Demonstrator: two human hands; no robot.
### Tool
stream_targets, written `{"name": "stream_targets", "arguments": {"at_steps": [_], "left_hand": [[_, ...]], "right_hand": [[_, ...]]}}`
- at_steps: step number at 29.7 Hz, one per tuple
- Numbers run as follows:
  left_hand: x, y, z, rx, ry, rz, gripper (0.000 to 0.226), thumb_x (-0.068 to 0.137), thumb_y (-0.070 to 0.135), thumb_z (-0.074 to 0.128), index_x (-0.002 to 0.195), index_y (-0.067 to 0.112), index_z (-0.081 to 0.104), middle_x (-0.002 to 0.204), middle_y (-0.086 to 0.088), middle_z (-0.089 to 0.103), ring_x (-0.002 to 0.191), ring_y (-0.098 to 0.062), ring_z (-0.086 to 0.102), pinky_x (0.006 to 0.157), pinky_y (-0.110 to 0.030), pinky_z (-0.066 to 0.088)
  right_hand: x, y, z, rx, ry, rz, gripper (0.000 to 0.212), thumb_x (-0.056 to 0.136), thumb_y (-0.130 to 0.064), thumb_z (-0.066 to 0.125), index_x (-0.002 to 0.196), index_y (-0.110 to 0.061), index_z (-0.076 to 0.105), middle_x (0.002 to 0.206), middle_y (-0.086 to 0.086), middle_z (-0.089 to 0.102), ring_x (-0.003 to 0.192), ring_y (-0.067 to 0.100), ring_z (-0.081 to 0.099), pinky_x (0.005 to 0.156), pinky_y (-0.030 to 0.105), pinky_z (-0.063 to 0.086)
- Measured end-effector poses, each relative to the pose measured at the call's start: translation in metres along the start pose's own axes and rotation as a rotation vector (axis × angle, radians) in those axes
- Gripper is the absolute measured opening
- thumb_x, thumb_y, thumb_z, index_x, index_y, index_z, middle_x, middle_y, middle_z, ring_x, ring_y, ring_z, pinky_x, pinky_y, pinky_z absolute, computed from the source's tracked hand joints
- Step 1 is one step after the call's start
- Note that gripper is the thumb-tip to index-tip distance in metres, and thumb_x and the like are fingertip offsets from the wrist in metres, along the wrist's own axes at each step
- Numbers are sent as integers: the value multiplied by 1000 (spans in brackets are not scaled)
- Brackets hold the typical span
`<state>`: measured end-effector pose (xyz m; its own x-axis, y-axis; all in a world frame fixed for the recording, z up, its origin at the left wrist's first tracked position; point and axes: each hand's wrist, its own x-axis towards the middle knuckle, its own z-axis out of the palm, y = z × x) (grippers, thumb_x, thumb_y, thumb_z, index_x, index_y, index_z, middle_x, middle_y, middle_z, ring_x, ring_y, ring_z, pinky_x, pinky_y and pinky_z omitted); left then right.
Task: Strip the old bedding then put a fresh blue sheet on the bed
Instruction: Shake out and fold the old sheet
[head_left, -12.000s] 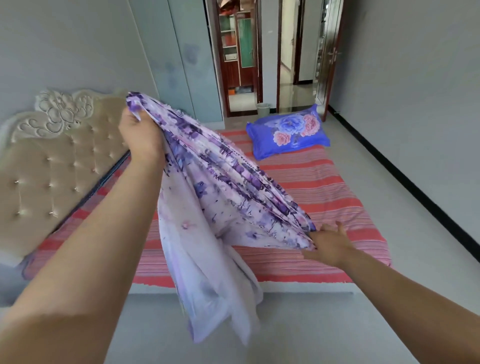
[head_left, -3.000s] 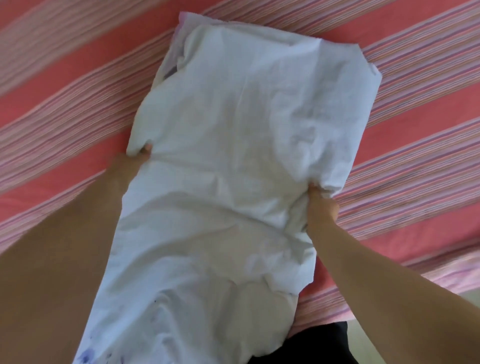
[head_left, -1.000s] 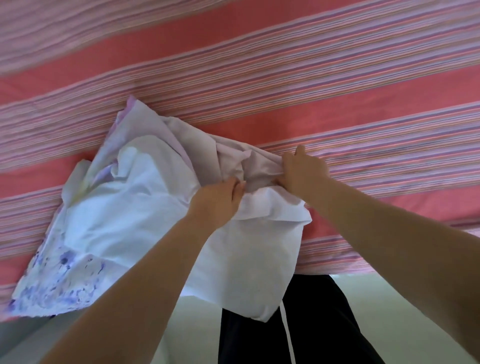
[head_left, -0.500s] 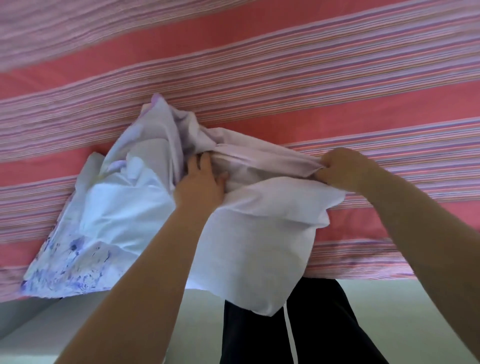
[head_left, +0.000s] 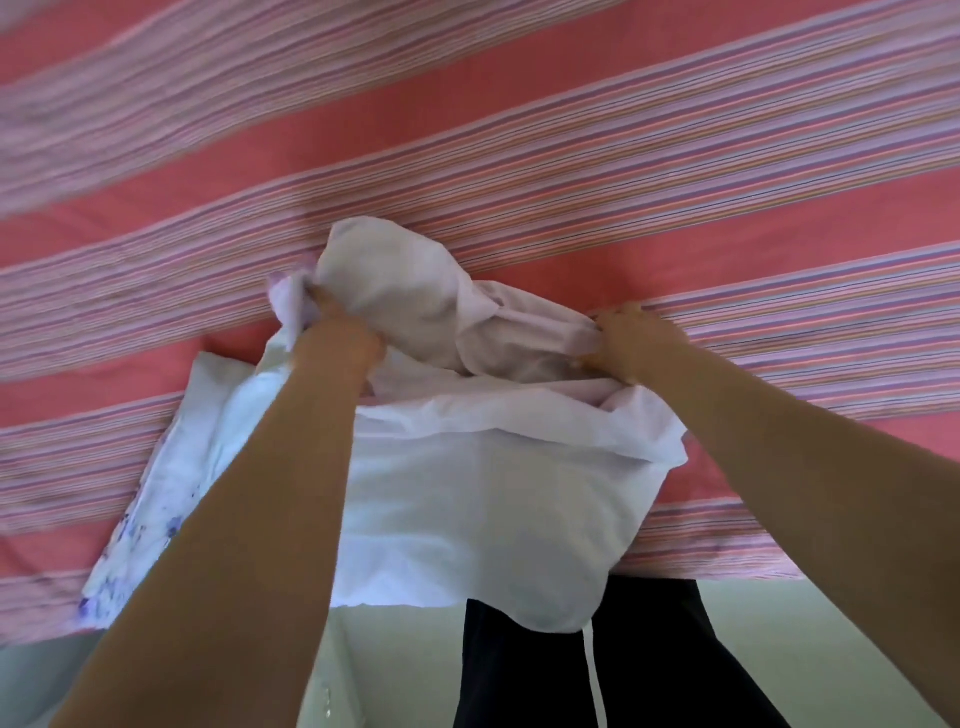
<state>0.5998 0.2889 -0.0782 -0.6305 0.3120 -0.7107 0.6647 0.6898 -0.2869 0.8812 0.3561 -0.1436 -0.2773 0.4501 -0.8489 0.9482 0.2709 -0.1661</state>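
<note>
Fingers of the left hand (head_left: 337, 332) are curled into a bunched wad of the white cloth (head_left: 467, 493), gripping it at the far left of the bundle. Fingers of the right hand (head_left: 631, 338) are curled too, pinching the twisted end of the same wad at the right. One cloth, two hands on it. It is white on the visible side, with a purple print showing at the lower left corner (head_left: 130, 551). It lies crumpled at the near edge of the bed (head_left: 519, 156), on the pink striped sheet (head_left: 675, 208), with its lower part hanging over the edge in front of black trousers (head_left: 649, 649). One white drawstring (head_left: 592, 670) hangs down the trousers. Pale floor (head_left: 831, 623) below. No blue sheet in view. No containers in view.
</note>
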Motion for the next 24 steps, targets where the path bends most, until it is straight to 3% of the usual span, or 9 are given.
{"name": "stream_targets", "arguments": {"at_steps": [2, 4, 7, 9, 12, 14, 19, 21, 24], "left_hand": [[-2, -24, -2, 224, -230, -38, 54, 95, 51, 42, 137, 18, 42, 115, -11, 57, 113, -24, 58, 109, -35, 33], [-6, -44, 6, 459, -437, -83, 63, 81, 66, 47, 128, 24, 49, 120, -8, 59, 110, -24, 60, 104, -38, 37], [6, -35, -6, 438, 2, 96, 63, 81, 59, 57, 125, 14, 52, 122, -11, 58, 109, -32, 58, 85, -38, 44], [16, -6, -28, 401, 352, 385, 71, 84, 44, 65, 139, 12, 33, 139, -14, 41, 120, -36, 47, 86, -46, 44], [42, 37, -48, 557, 322, 705, 103, 74, 43, 76, 151, 27, 9, 159, -4, 2, 145, -33, 8, 113, -55, 18], [57, 56, -49, 768, 197, 729, 94, 71, 51, 76, 147, 32, 24, 161, 0, -1, 147, -29, -5, 115, -59, 2], [48, 49, -51, 1008, 278, 1223, 30, 84, 38, 55, 110, 30, 67, 117, 8, 63, 123, -14, 46, 118, -45, 10], [28, 25, -46, 1109, 155, 1343, 29, 89, 37, 49, 112, 30, 63, 110, 10, 65, 117, -14, 51, 113, -33, 22], [14, -16, -37, 1096, -25, 1197, 34, 88, 42, 51, 118, 27, 44, 103, 4, 64, 95, -23, 60, 76, -33, 47]], "right_hand": [[0, 6, -2, -40, -43, 35, 46, 85, -50, 52, 123, -26, 57, 118, 4, 62, 107, 28, 59, 83, 39, 45], [-1, 10, 2, -69, 1, 100, 37, 89, -37, 49, 122, -23, 57, 121, 5, 62, 112, 28, 58, 86, 39, 43], [1, 1, 7, -143, 130, 38, 43, 91, -37, 50, 130, -18, 48, 131, 11, 54, 121, 31, 50, 95, 40, 39], [4, -7, 6, -22, 114, 0, 54, 88, -50, 53, 131, -18, 43, 133, 17, 47, 123, 36, 44, 98, 44, 37], [6, -15, 5, -11, 172, -77, 46, 90, -45, 51, 129, -20, 45, 130, 16, 44, 122, 36, 42, 99, 46, 37], [2, -18, 10, -51, 233, -181, 41, 92, -39, 49, 129, -23, 48, 131, 12, 42, 121, 32, 40, 99, 44, 36], [-5, -3, 26, -189, 239, -242, 34, 93, -36, 47, 124, -25, 56, 129, 9, 44, 119, 30, 44, 100, 40, 37], [-7, 2, 28, -220, 234, -201, 32, 95, -32, 43, 123, -22, 56, 126, 10, 50, 117, 31, 48, 97, 41, 39], [-10, 5, 33, -212, 299, -185, 32, 96, -26, 40, 124, -21, 54, 127, 9, 54, 118, 30, 47, 99, 41, 35]]}}
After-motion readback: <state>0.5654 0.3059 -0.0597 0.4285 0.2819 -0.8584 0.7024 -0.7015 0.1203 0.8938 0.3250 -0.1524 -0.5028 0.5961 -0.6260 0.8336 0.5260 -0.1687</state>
